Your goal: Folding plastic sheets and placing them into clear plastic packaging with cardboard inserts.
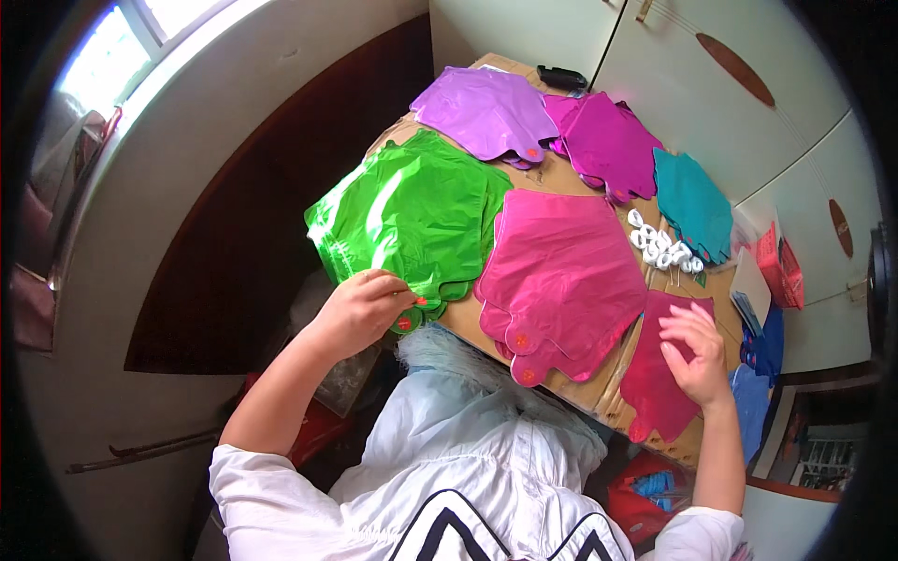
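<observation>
Flat, shiny foil balloons lie in coloured piles on a cardboard-topped table. At the near edge of the green foil balloons [407, 215], my left hand [363, 307] is closed in a pinch on a tab with a red dot. To its right rests a pile of pink foil balloons [566, 271], tabs toward me. My right hand [694, 355] is over the crimson foil balloon [655, 402], fingers apart and holding nothing; whether it touches the foil I cannot tell. Farther back are lilac [486, 112], magenta [608, 145] and teal [694, 201] foil balloons.
Several small white coils [659, 245] sit beside the teal pile. A black object [561, 78] lies at the table's far edge. White cabinets [730, 122] stand behind, with a red box [778, 266] at right. Below the table is a red bag [645, 500].
</observation>
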The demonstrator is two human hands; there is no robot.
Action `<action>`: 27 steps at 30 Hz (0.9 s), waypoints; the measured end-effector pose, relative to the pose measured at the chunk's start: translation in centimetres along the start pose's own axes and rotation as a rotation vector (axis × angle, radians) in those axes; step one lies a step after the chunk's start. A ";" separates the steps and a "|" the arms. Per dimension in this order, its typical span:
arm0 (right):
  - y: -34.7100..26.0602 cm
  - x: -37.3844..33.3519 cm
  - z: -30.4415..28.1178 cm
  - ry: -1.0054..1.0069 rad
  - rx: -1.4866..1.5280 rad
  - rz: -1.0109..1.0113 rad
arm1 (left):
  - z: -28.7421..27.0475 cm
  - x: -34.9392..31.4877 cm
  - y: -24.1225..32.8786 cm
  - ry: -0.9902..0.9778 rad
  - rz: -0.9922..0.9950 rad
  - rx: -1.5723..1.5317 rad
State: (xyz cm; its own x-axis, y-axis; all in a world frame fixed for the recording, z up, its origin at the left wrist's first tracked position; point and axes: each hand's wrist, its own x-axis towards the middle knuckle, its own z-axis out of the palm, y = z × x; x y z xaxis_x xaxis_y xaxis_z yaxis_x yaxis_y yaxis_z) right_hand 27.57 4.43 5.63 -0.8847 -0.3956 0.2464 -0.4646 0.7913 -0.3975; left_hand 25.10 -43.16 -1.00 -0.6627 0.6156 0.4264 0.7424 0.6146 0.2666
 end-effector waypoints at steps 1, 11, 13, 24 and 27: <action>-2.1 2.1 0.3 0.066 0.006 -0.081 | -0.3 0.1 -0.1 -0.016 -0.065 -0.086; -13.4 17.5 14.1 -0.448 0.527 -0.255 | -2.7 5.2 -2.6 -0.402 -0.726 -0.511; -13.7 18.1 15.2 -0.468 0.524 -0.202 | -3.3 5.5 -3.3 -0.411 -0.745 -0.561; -13.3 18.8 18.9 -0.255 0.702 0.128 | -2.8 6.4 -2.4 0.014 -0.131 0.031; -12.0 19.6 20.8 -0.354 0.954 0.310 | -2.0 4.1 -2.1 -0.017 0.307 0.407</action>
State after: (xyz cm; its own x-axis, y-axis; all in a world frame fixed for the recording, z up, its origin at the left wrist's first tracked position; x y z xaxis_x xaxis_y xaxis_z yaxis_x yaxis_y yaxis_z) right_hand 14.99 -22.48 -3.14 -0.8589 -0.4738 -0.1946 0.0815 0.2487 -0.9651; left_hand 21.07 -42.93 1.95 -0.4240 0.8035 0.4178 0.8071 0.5445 -0.2282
